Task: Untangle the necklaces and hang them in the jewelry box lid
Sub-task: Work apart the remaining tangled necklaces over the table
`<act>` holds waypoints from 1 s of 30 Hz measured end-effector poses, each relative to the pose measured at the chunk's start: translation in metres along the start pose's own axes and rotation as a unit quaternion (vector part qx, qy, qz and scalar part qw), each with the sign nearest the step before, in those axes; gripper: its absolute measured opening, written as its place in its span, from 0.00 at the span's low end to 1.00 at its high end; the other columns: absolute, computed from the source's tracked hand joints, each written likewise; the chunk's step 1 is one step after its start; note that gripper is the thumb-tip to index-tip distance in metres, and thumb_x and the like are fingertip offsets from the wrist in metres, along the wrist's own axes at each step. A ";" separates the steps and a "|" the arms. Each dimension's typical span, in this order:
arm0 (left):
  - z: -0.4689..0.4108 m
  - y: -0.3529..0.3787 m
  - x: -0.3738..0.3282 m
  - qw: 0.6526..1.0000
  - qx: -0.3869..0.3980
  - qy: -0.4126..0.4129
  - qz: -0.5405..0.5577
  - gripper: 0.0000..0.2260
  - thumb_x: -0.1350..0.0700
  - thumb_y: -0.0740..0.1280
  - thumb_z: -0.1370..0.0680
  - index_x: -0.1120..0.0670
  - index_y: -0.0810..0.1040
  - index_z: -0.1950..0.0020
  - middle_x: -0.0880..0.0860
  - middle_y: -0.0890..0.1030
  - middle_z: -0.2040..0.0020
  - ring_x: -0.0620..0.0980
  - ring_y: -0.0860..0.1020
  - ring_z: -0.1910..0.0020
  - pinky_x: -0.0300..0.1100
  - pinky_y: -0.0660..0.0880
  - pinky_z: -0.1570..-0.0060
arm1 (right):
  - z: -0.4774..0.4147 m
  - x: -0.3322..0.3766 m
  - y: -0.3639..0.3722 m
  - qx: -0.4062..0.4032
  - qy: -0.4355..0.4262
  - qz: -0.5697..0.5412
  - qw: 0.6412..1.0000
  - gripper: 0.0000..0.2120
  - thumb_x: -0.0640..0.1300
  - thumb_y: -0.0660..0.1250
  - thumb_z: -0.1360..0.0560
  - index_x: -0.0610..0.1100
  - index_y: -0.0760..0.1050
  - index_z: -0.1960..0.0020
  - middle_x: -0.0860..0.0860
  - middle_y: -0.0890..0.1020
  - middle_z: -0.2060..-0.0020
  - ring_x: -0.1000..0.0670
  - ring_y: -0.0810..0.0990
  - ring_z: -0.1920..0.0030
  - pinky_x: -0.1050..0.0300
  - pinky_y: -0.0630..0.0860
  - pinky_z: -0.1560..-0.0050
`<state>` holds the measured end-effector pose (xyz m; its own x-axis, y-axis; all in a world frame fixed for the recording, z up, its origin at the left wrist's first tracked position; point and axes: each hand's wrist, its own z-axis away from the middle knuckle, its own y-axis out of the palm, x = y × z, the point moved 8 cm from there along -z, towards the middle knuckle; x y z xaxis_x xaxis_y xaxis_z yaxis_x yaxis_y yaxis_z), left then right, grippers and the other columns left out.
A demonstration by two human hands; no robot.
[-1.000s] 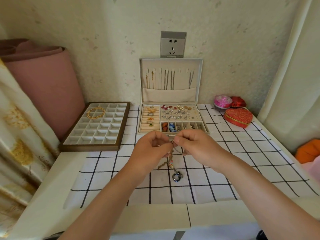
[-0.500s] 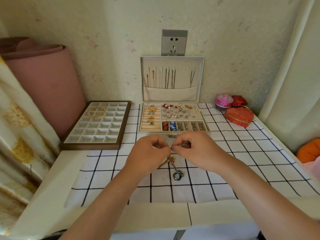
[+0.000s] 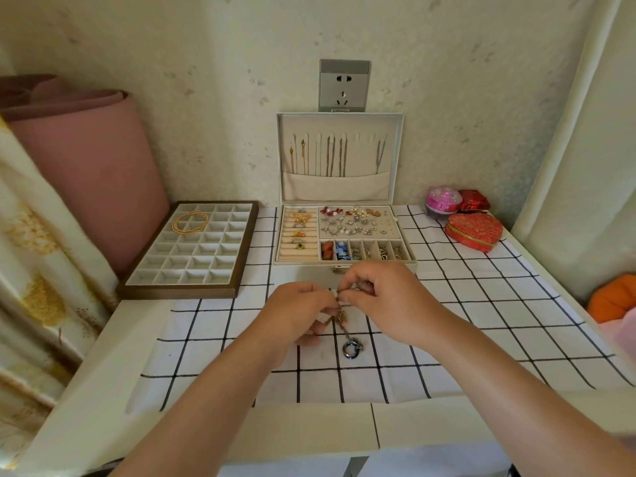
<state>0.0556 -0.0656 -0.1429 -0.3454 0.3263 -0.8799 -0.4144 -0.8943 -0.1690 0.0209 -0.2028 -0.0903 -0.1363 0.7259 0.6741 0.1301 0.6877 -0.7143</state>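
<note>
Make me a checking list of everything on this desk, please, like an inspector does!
Surface: white table under a black-checked cloth.
Job's things: tangled necklaces held over the cloth, with a ring pendant at the lower end; jewelry box open, its lid upright with several chains already hanging.
Clutter: compartment tray holding a gold hoop; heart-shaped red box, pink round box and small red box at the back right.
Grippers: left hand and right hand both pinch the necklaces near the top.
Cables: nothing seen; wall socket has nothing plugged in.
Surroundings: pink roll and patterned curtain on the left, pale curtain and an orange thing on the right.
</note>
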 end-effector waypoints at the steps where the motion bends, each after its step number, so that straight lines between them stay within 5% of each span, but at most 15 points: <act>1: 0.000 -0.001 0.001 0.999 0.003 -0.013 0.043 0.06 0.58 0.69 0.24 0.57 0.82 0.49 0.51 0.81 0.57 0.48 0.76 0.65 0.44 0.82 0.60 | 0.000 0.001 0.000 -0.005 0.000 -0.010 1.000 0.06 0.43 0.73 0.24 0.53 0.80 0.57 0.62 0.77 0.70 0.60 0.72 0.68 0.68 0.67 0.66; 9: 0.004 0.004 0.013 0.979 0.010 -0.072 0.189 0.03 0.57 0.67 0.24 0.56 0.79 0.55 0.51 0.78 0.61 0.47 0.73 0.70 0.44 0.79 0.65 | -0.002 -0.002 0.011 0.039 0.034 -0.069 0.996 0.06 0.43 0.70 0.23 0.51 0.77 0.57 0.57 0.77 0.65 0.60 0.73 0.65 0.64 0.71 0.61; 13: 0.002 0.005 0.005 0.995 0.019 -0.027 0.095 0.06 0.56 0.67 0.23 0.56 0.80 0.50 0.52 0.80 0.54 0.47 0.74 0.66 0.46 0.82 0.57 | -0.002 -0.007 0.010 0.026 0.051 -0.081 0.995 0.07 0.43 0.64 0.19 0.51 0.75 0.56 0.55 0.74 0.65 0.57 0.70 0.65 0.61 0.69 0.60; 20: 0.003 0.003 -0.007 0.998 0.015 0.038 -0.055 0.07 0.55 0.67 0.24 0.56 0.83 0.57 0.53 0.84 0.60 0.46 0.76 0.67 0.49 0.82 0.51 | 0.001 0.003 0.016 0.059 0.018 -0.055 0.997 0.12 0.42 0.62 0.19 0.55 0.70 0.58 0.59 0.73 0.68 0.59 0.70 0.66 0.61 0.68 0.63; 24: 0.001 -0.008 -0.010 0.997 -0.044 0.060 0.006 0.06 0.58 0.66 0.25 0.57 0.82 0.57 0.52 0.80 0.61 0.47 0.74 0.66 0.50 0.82 0.51 | 0.001 0.003 0.016 0.082 0.026 -0.075 0.993 0.10 0.43 0.64 0.19 0.54 0.73 0.57 0.62 0.73 0.70 0.60 0.69 0.68 0.61 0.68 0.62; 30: 0.002 -0.001 -0.003 0.994 -0.029 -0.001 0.104 0.06 0.58 0.64 0.24 0.58 0.80 0.54 0.52 0.80 0.57 0.48 0.74 0.65 0.48 0.82 0.53 | -0.002 -0.001 0.010 0.048 0.037 -0.158 0.986 0.10 0.40 0.64 0.19 0.50 0.74 0.58 0.58 0.74 0.69 0.57 0.70 0.67 0.57 0.69 0.58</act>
<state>0.0556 -0.0650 -0.1395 -0.4210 0.1326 -0.8973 -0.2850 -0.9585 -0.0079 0.0243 -0.1961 -0.0978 -0.0833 0.4762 0.8754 -0.0023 0.8783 -0.4780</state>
